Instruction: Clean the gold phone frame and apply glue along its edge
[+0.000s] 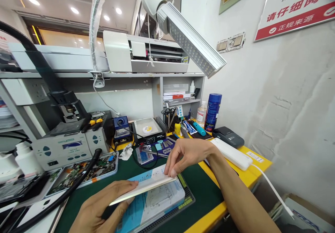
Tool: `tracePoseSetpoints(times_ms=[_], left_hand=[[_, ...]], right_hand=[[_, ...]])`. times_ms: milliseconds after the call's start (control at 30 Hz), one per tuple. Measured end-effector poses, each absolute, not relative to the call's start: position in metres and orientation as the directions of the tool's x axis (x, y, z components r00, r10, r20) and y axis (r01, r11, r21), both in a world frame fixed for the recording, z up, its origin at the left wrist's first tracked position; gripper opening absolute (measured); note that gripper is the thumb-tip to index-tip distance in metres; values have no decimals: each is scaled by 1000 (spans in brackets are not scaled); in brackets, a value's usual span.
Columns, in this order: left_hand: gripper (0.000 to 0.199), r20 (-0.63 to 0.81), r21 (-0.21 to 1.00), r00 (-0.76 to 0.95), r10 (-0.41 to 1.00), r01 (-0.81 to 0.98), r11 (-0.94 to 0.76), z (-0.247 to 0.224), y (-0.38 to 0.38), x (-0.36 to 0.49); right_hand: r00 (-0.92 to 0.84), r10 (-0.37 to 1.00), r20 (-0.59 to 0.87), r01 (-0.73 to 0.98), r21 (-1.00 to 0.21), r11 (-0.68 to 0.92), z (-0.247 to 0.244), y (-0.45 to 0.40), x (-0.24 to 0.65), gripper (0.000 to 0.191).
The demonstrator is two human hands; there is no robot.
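A thin, flat, white-edged panel [146,188] is tilted up over a blue and white printed box [164,199]. I cannot make out exactly what the panel is. My left hand [104,205] grips its near left end, thumb below and fingers on top. At the far right end, my right hand [183,156] has its fingertips pinched together on the panel's upper face and edge. Under the box lies a dark perforated pad [192,196] on the green mat [206,187].
Left stand a grey rework station [70,145] and a tray of circuit boards [86,170], crossed by a black hose [78,180]. Behind are a blue soldering station [121,128] and a heating plate [148,128]. A white power strip [231,154] and blue can [213,112] sit right.
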State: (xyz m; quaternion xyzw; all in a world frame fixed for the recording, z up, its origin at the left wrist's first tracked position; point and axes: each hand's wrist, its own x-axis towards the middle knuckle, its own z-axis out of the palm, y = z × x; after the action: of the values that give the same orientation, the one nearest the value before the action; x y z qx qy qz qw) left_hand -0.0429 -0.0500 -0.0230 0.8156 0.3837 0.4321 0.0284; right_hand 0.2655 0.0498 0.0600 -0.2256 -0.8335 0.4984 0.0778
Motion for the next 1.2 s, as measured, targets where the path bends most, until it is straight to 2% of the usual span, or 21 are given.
tracePoseSetpoints(times_ms=[100, 200, 333, 467, 667, 900, 1067, 1200], left_hand=[[21, 657, 422, 341, 673, 573, -702, -20, -48, -44], [18, 605, 520, 303, 736, 550, -654, -21, -47, -45], [20, 521, 654, 215, 826, 521, -548, -20, -49, -42], [24, 455, 744, 133, 880, 486, -459, -16, -52, -37], [24, 445, 730, 124, 887, 523, -440, -21, -43, -42], [25, 443, 714, 146, 885, 539, -446, -29, -36, -48], [25, 422, 735, 153, 894, 519, -435, -24, -37, -44], [25, 402, 747, 147, 904, 517, -417, -19, -38, -42]], right_hand=[[-879, 467, -97, 311, -859, 407, 67, 41, 269, 34], [-844, 531, -71, 347, -827, 442, 72, 30, 272, 41], [-763, 646, 18, 464, -681, 567, 73, 16, 270, 36], [-667, 742, 70, 591, -557, 584, 71, 4, 261, 25], [-624, 740, 250, 648, -363, 669, 64, -10, 248, 8], [-670, 689, 274, 672, -168, 721, 61, -18, 244, 18], [-701, 657, 278, 656, -113, 747, 61, -19, 243, 22], [-727, 635, 261, 629, -117, 768, 61, -17, 245, 25]])
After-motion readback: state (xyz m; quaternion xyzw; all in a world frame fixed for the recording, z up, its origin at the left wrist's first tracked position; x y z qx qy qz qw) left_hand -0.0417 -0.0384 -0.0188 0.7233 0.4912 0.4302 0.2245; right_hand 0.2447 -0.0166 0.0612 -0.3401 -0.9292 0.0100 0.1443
